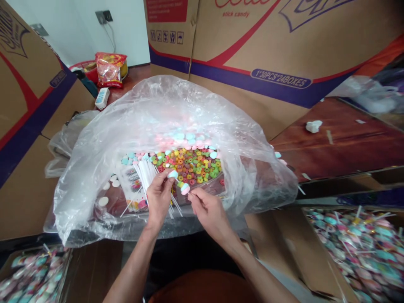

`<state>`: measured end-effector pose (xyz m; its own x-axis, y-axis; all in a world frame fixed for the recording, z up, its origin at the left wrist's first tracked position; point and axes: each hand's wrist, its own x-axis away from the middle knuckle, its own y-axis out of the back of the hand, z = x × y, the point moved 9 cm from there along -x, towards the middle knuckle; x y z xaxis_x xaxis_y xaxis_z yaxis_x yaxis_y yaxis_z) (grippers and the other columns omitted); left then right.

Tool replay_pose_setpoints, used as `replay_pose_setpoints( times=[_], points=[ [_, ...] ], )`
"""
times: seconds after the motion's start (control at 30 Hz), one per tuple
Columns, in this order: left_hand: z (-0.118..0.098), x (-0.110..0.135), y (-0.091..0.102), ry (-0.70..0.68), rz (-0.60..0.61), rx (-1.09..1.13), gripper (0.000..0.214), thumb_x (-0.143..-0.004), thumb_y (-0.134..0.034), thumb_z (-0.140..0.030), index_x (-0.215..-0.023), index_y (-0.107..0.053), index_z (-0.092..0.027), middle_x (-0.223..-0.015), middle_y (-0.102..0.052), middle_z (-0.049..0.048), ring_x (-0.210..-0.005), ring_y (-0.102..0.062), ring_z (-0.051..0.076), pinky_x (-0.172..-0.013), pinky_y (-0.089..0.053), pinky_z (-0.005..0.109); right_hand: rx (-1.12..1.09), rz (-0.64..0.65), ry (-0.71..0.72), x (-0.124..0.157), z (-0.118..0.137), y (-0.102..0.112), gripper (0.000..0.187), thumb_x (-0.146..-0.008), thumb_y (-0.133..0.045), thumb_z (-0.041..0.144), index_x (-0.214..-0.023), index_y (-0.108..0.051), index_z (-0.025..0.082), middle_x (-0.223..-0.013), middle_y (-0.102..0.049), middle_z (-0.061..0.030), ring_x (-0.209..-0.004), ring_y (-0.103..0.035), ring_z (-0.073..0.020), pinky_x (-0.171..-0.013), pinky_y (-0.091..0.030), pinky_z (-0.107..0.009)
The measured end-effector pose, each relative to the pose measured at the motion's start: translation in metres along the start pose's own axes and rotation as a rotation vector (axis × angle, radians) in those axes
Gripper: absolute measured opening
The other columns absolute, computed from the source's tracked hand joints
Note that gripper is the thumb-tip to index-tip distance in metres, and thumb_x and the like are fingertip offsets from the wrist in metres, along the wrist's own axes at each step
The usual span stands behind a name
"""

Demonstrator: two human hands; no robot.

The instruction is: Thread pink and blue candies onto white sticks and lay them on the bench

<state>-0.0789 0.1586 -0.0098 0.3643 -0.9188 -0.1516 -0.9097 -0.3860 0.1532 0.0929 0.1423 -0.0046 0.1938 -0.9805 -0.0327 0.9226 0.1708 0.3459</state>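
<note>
Pinched in my left hand (158, 193) is a pale blue and white marshmallow (172, 174), at the upper end of a thin white stick. My right hand (206, 206) grips that stick near its lower end, just below a pink and white marshmallow (185, 189). Small yellow-green gummy rings (181, 184) sit on the stick between the two marshmallows. Beside my left hand lies a bundle of white sticks (145, 174). Behind both hands spreads a heap of coloured gummy rings (189, 165), with pink and blue marshmallows (189, 136) farther back, partly under clear plastic.
A large clear plastic bag (104, 122) surrounds the candy. Printed labels (134, 185) and white discs (103, 201) lie at left. Cardboard boxes (233, 75) stand behind and left. Boxes of wrapped candy sticks (362, 248) flank me below. A red snack packet (110, 69) stands at back left.
</note>
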Motion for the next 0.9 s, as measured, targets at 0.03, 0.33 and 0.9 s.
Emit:
replay_pose_setpoints(
  times=[0.03, 0.33, 0.9],
  points=[
    [-0.004, 0.001, -0.001, -0.042, 0.012, -0.048, 0.026, -0.087, -0.066, -0.033, -0.108, -0.075, -0.021, -0.108, -0.075, 0.0067, -0.103, -0.068, 0.021, -0.09, -0.054, 0.032, -0.019, 0.0, -0.003, 0.0, 0.0, -0.001, 0.025, -0.094, -0.046, 0.028, -0.074, -0.058, 0.02, -0.053, -0.047, 0.0039, -0.051, -0.043, -0.0124, -0.05, -0.033, -0.023],
    [-0.018, 0.01, -0.01, -0.164, 0.079, -0.193, 0.028, -0.095, -0.057, -0.032, -0.116, -0.073, -0.025, -0.116, -0.071, 0.0074, -0.109, -0.066, 0.021, -0.093, -0.054, 0.032, -0.112, -0.051, -0.077, 0.0, 0.001, -0.007, 0.027, -0.094, -0.047, 0.032, -0.072, -0.055, 0.021, -0.052, -0.048, 0.0037, -0.048, -0.043, -0.0118, -0.047, -0.033, -0.023],
    [-0.029, -0.019, -0.034, -0.155, 0.183, -0.122, 0.028, -0.095, -0.055, -0.03, -0.114, -0.074, -0.023, -0.112, -0.073, 0.0086, -0.106, -0.067, 0.023, -0.095, -0.053, 0.038, -0.349, -0.183, -0.173, -0.013, -0.037, 0.023, 0.036, -0.09, -0.059, 0.047, -0.067, -0.054, 0.02, -0.055, -0.051, 0.004, -0.042, -0.037, -0.0079, -0.04, -0.026, -0.022]
  ],
)
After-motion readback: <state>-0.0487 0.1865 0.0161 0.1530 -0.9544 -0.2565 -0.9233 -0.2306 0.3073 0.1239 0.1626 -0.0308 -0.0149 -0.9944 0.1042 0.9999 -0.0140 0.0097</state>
